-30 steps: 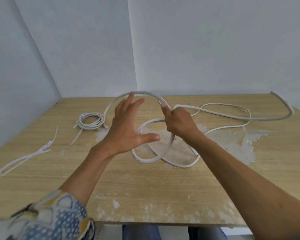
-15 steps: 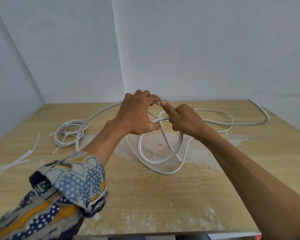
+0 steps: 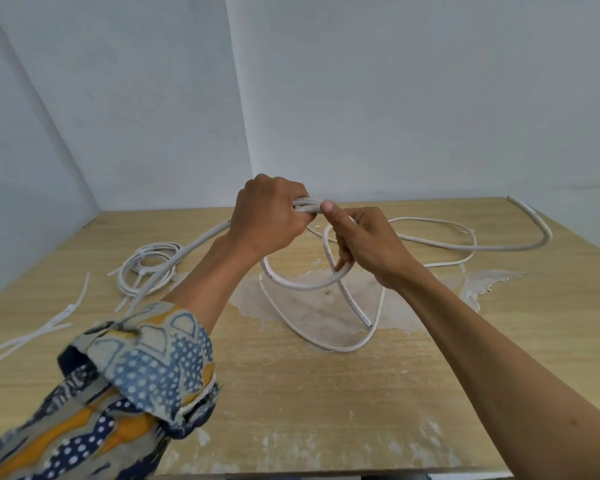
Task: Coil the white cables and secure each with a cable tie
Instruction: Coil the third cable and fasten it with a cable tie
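Note:
A thick white cable (image 3: 340, 344) is partly looped above the middle of the wooden table (image 3: 291, 410). My left hand (image 3: 269, 216) grips the gathered strands at the top of the loops. Right beside it, my right hand (image 3: 364, 244) pinches the same strands with the thumb on top. Two or three loops hang down to the table under my hands. The cable's free length trails right in a wide curve (image 3: 499, 247) to the far right corner. Another strand runs left from my left hand over a thinner coiled white cable (image 3: 149, 268).
White cable ties (image 3: 49, 323) lie near the table's left edge. A patch of peeled veneer (image 3: 326, 313) lies under the loops. Walls close off the back and left. My patterned sleeve (image 3: 125, 382) covers the near left.
My left hand went from open behind the cable arc to closed on the strands beside my right hand. The loops have been lifted and gathered tighter.

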